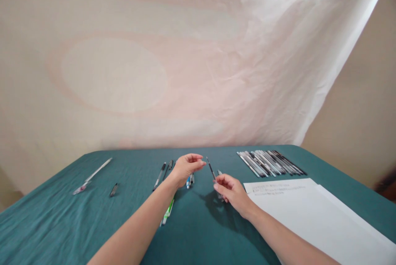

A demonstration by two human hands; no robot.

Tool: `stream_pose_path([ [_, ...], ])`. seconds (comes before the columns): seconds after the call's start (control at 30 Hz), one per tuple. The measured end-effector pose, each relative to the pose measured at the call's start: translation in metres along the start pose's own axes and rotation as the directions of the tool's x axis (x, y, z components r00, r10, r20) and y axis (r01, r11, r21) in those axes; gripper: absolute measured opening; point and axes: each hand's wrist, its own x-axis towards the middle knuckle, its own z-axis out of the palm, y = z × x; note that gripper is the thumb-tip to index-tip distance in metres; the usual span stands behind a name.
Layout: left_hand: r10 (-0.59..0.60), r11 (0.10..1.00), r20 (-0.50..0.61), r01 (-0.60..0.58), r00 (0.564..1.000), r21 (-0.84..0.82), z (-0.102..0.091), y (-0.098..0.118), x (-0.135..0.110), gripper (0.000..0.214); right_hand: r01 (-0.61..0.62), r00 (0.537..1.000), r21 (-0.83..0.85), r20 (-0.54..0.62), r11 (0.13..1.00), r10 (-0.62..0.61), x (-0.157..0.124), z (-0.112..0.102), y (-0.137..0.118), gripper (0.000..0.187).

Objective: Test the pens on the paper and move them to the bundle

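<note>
My right hand [231,191] pinches a thin dark pen [210,169] and holds it tilted above the green table cloth [62,223], tip pointing up and away. My left hand [186,167] hovers just left of the pen's upper end. Its fingers are curled toward the thumb and point at the pen, and nothing shows between them. Under the left hand lie a blue and white pen [188,181], two black pens [160,176] and, nearer me, a green pen [167,212].
A row of several black and grey pens [270,162] lies at the back right. White paper sheets [312,215] with a few written lines cover the right. A clear pen [93,175] and a small black cap [113,190] lie at the left. A pale cloth [185,71] hangs behind.
</note>
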Motion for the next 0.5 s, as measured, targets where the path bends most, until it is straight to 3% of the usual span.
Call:
stream_pose_path([
  [0.17,-0.047,0.975,-0.036,0.038,0.998,-0.217,-0.0005,0.0030,0.0015,0.035,-0.002,1.000,0.015,0.014,1.000,0.002,-0.0002,-0.0012,0.0017,0.026],
  [0.5,-0.140,0.922,-0.001,0.130,0.990,-0.364,-0.0047,-0.0007,0.0032,0.040,-0.001,1.000,0.005,0.012,1.000,0.001,-0.0005,-0.0011,0.0010,0.026],
])
